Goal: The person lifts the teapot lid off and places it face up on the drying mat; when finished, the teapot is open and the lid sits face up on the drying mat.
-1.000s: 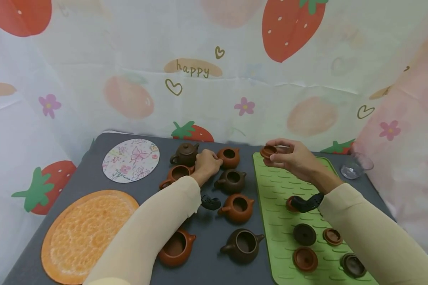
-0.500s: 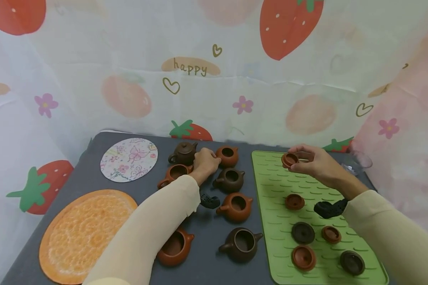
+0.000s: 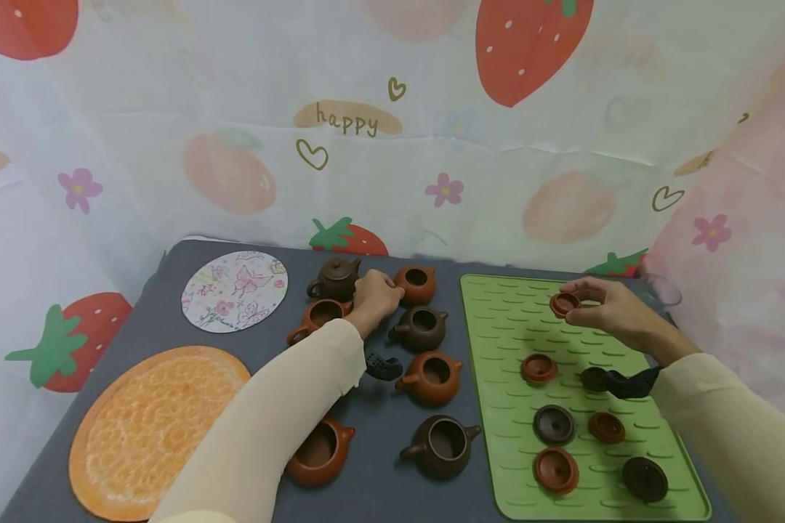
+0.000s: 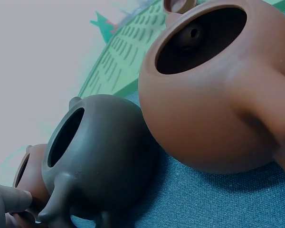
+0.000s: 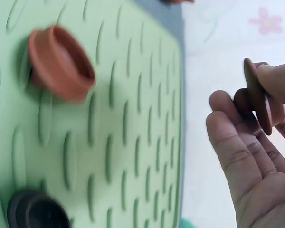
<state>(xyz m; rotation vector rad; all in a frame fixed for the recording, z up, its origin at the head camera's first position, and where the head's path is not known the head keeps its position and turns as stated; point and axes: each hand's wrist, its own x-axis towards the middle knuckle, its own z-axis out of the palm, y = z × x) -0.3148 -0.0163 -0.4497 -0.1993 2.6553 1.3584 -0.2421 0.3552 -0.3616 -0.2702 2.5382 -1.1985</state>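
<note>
My left hand (image 3: 377,294) is at the far reddish-brown teapot (image 3: 415,285), its fingers pinching the handle side; the handle is hidden. In the left wrist view a fingertip (image 4: 16,199) meets that teapot behind a dark brown teapot (image 4: 99,154). The teapot's top stands uncovered. My right hand (image 3: 618,312) pinches a reddish-brown teapot lid (image 3: 565,305) by its edge, above the far right of the green mat (image 3: 490,319). Its hollow side faces up; in the right wrist view the lid's knob (image 5: 242,99) points toward the fingers.
Several upturned lids (image 3: 554,425) lie on the mat. Other lidless teapots (image 3: 434,378) line up left of it. A lidded dark teapot (image 3: 336,277) stands at the back. Two round mats, one floral (image 3: 235,292) and one orange (image 3: 160,428), lie left. A clear glass (image 3: 662,290) is partly hidden.
My right hand has carried the lid rightward and somewhat nearer, from the mat's far left corner to its far right part. My left hand stays at the far teapot.
</note>
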